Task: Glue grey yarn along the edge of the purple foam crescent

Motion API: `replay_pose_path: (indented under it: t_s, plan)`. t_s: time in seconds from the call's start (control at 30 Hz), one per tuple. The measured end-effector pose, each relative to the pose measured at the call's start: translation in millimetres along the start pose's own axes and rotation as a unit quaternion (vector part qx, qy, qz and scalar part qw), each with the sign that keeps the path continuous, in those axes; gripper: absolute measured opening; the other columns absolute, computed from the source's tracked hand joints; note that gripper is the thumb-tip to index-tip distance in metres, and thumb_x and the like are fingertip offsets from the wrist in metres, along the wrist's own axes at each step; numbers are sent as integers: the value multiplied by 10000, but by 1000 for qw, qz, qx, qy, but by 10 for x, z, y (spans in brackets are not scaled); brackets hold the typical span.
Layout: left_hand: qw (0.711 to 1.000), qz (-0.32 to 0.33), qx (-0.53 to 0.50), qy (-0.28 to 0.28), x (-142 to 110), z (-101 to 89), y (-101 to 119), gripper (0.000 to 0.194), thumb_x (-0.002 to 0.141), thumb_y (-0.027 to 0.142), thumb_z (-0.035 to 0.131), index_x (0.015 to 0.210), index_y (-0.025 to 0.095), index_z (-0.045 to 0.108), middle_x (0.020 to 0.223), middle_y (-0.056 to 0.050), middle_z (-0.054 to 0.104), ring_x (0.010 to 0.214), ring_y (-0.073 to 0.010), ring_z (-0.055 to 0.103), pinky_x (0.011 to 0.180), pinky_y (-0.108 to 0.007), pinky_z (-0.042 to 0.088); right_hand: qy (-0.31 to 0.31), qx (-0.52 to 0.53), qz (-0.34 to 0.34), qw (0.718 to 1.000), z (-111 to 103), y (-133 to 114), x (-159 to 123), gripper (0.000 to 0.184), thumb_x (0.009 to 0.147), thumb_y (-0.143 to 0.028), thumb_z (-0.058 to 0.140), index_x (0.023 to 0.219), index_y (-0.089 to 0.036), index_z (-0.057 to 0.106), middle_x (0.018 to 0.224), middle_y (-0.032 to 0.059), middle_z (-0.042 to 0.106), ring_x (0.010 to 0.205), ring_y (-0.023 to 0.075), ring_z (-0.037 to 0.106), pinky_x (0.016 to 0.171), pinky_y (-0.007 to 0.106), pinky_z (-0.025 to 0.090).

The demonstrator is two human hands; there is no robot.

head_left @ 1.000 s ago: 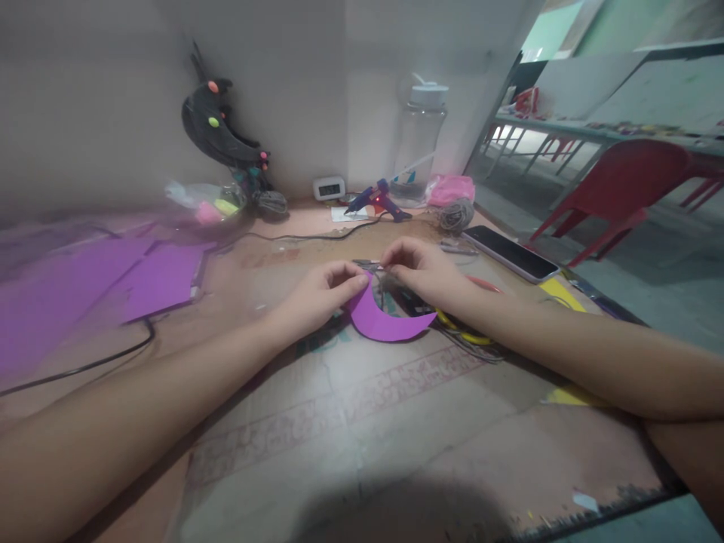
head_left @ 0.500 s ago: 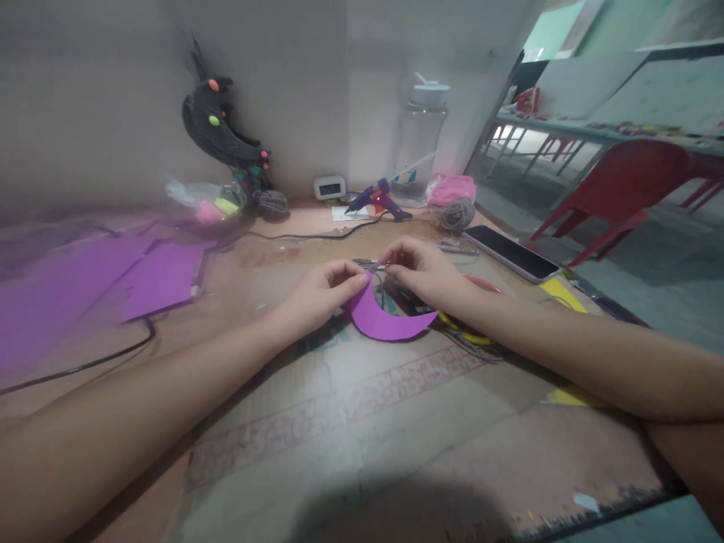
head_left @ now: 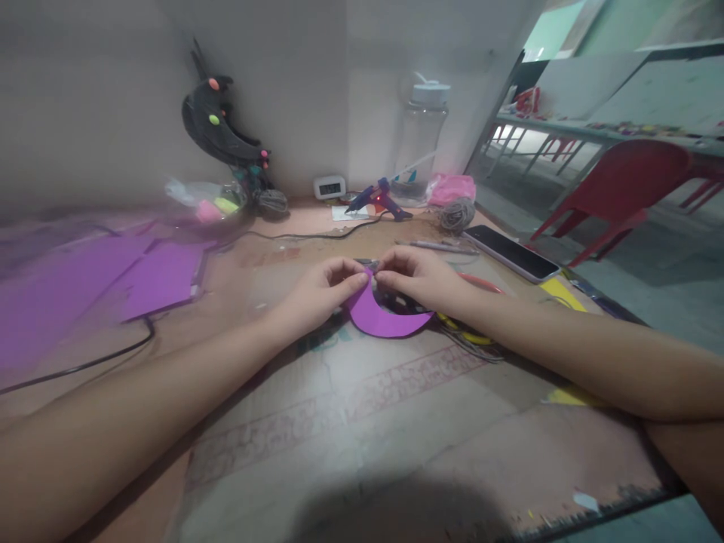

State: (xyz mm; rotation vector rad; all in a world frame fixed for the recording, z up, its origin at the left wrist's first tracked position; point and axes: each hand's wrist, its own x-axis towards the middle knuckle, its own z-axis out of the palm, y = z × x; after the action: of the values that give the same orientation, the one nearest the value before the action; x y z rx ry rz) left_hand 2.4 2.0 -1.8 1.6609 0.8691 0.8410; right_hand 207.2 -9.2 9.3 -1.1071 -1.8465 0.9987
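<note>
A purple paper crescent (head_left: 390,324) is held up over the table, its curved belly toward me. My left hand (head_left: 333,285) pinches it near its upper tip between thumb and fingers. Close beside that tip, my right hand (head_left: 408,273) is closed in a pinch, its fingertips almost meeting the left ones. What lies between the right fingertips is too small to make out. Behind the crescent and partly under my right hand are dark items and scissors with yellow handles (head_left: 478,338), mostly hidden.
Purple sheets (head_left: 161,279) lie at left. Along the back stand a black crescent decoration (head_left: 218,124), a small clock (head_left: 329,187), a blue glue gun (head_left: 380,200) with its cord, a bottle (head_left: 421,136) and a grey yarn ball (head_left: 457,215). A phone (head_left: 512,253) lies at right.
My right hand has come slightly down and left, its fingertips now at the crescent's upper tip. The crescent's right point is now hidden by it. My left hand has hardly moved.
</note>
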Motion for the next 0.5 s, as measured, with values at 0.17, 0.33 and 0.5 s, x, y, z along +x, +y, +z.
replay_pose_path:
  t_s: [0.17,0.33,0.5]
  plan:
    - [1000,-8,0,1,-8,6,15,213,851,379,638,918,177,627,750,-1,605,614,-99,530,524,-204,416,-7,4,6,1000,-4,-7,6,111,860,-275,599,865,-164,585,691,-2,647,589,96,564,551,234,446]
    - [1000,0,-6,-2,-3,-4,-14,205,851,378,642,912,182,633,761,2,612,621,-95,535,543,-206,429,-6,8,5,1000,2,-8,4,55,841,-217,601,856,-167,585,670,-24,617,567,82,545,534,220,434]
    - [1000,-8,-12,-4,-3,-2,-23,200,857,380,639,906,187,621,746,3,609,607,-92,527,514,-197,409,-4,86,17,996,4,29,31,102,806,-132,586,872,-183,528,699,-34,634,561,80,589,515,207,454]
